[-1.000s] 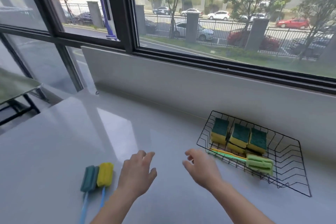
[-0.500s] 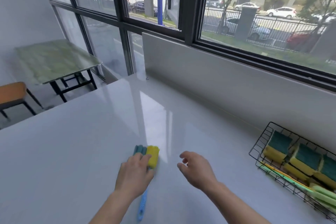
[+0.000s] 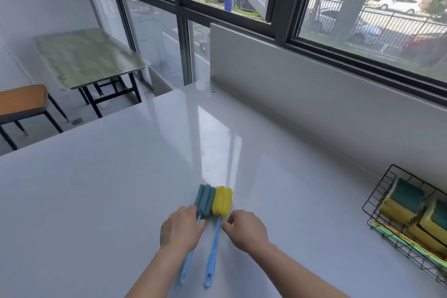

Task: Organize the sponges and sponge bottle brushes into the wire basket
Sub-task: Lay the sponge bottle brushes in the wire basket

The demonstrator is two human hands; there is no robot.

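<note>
Now, from the head view, two sponge bottle brushes are lying side by side on the glossy white counter (image 3: 121,201): teal brush (image 3: 205,199) and yellow brush (image 3: 222,201), porous foam heads, ribbed blue plastic handles. Left hand (image 3: 181,230) is covering the teal one's handle, grasp unclear; right hand (image 3: 246,228) is hovering loosely curled, empty. Wire basket (image 3: 377,195) is holding at least two blocky sponges (image 3: 401,203).

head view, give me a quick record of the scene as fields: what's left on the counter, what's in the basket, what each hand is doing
on counter: teal-headed brush and yellow-headed brush, side by side, blue handles toward the person
in wire basket: yellow-and-green sponges standing on edge, plus green brush handles along the front
left hand: over the teal brush's handle, grip not clear
right hand: beside the yellow brush's handle, fingers curled, not holding it
surface: glossy white counter
</note>
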